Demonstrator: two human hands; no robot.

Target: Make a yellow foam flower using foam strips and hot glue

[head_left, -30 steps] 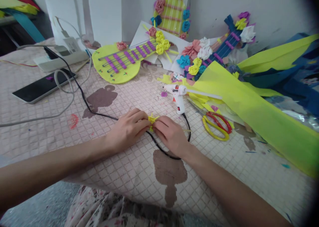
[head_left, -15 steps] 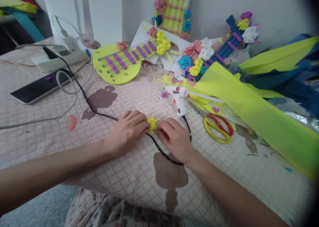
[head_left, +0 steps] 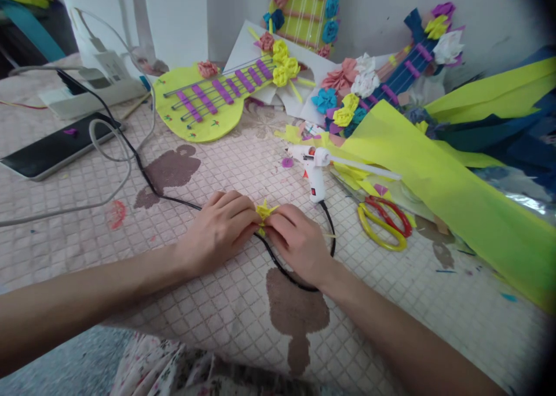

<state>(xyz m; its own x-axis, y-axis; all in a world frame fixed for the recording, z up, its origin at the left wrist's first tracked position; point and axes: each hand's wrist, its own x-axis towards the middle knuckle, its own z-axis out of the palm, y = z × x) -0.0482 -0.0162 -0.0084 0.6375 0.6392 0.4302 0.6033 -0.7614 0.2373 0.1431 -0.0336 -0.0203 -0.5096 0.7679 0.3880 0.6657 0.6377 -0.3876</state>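
Observation:
Between my two hands is a small yellow paper flower (head_left: 264,209) with pointed tips, held just above the quilted cloth. My left hand (head_left: 223,228) pinches it from the left, fingers pressed together. From the right, my right hand (head_left: 299,241) closes its thumb and fingers on the flower's other side. My fingers cover much of it. A black cord (head_left: 278,264) passes beneath both hands. Just beyond my right hand lies a white hot glue gun (head_left: 316,179) with a glue stick in its back. Scissors (head_left: 384,223) with red and yellow handles rest to its right.
A yellow paper guitar (head_left: 204,103) and a blue one (head_left: 403,74) with paper flowers lie at the back. Yellow crepe paper (head_left: 452,193) stretches along the right. On the left are a phone (head_left: 61,147), a grey cable (head_left: 110,196) and a power strip (head_left: 95,98).
My right hand has moved slightly left, closer to my left hand, and now covers more of the flower. The camera view has shifted a little.

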